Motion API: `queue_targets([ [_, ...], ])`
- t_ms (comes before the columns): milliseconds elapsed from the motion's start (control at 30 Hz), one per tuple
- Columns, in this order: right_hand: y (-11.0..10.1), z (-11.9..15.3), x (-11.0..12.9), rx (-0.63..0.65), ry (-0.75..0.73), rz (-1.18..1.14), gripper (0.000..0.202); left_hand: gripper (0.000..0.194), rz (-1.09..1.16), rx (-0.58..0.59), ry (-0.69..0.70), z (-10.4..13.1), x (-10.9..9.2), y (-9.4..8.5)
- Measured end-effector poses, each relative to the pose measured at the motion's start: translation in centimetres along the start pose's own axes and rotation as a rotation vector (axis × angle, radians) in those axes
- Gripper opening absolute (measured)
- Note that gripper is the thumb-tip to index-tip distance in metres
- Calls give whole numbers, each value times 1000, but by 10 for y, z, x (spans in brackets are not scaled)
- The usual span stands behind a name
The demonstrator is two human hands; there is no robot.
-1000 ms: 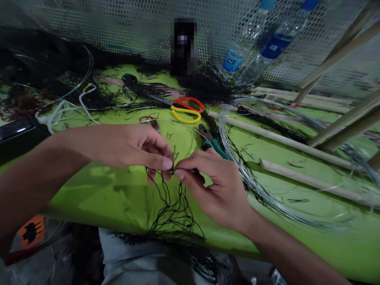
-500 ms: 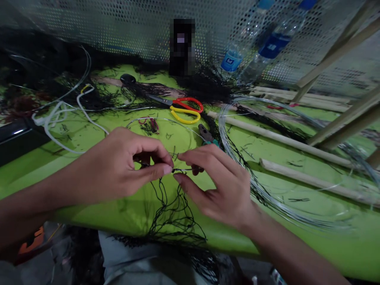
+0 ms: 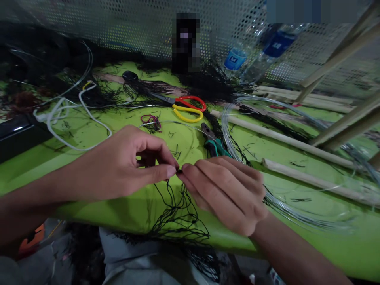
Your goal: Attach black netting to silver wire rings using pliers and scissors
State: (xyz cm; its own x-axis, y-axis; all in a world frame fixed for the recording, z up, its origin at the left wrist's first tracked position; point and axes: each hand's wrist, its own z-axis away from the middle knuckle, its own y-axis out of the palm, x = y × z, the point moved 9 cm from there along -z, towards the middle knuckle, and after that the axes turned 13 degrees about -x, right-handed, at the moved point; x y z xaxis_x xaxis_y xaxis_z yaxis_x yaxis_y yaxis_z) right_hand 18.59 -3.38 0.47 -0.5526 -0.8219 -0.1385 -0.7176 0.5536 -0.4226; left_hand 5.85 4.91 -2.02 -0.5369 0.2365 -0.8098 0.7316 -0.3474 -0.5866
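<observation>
Both my hands meet over the green tabletop, fingertips almost touching. With thumb and forefinger, my left hand [image 3: 135, 168] pinches the top edge of a black knotted net [image 3: 175, 213]. My right hand [image 3: 222, 188] is closed, its thumb and fingers pinching at the same spot from the right; the small piece between the fingertips is mostly hidden. From there the net hangs down over the table's front edge toward my lap. Just beyond my right hand lie pliers [image 3: 215, 142] with green and black handles. Scissors [image 3: 190, 109] with one red and one yellow handle lie farther back.
A coil of silvery wire [image 3: 227, 126] lies to the right, partly under my right hand. Wooden sticks [image 3: 285, 140] cross the table's right side. Two plastic bottles [image 3: 236, 59] lean at the back. A white cord [image 3: 52, 126] and black netting [image 3: 44, 51] lie at left.
My right hand has turned over and its fingers have closed in against my left fingertips. Earlier they were spread, with a short thin strand showing between the hands.
</observation>
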Motion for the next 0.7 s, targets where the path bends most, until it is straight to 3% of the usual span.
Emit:
queue_targets([
  [167,6,-1,-1,11,-19,73,6,9,-13,-87,54,-1,-1,-5],
  [267,12,-1,-4,56,-6,63,7,9,-16,-165,170,0,-6,-9],
  [333,14,-1,-4,78,-11,58,8,8,-14,-177,214,0,-7,-10],
  [500,16,-2,-3,81,-29,52,8,7,31,-136,171,0,-3,-9],
  [700,13,0,-7,69,6,46,8,10,-43,-243,285,7,-12,-11],
])
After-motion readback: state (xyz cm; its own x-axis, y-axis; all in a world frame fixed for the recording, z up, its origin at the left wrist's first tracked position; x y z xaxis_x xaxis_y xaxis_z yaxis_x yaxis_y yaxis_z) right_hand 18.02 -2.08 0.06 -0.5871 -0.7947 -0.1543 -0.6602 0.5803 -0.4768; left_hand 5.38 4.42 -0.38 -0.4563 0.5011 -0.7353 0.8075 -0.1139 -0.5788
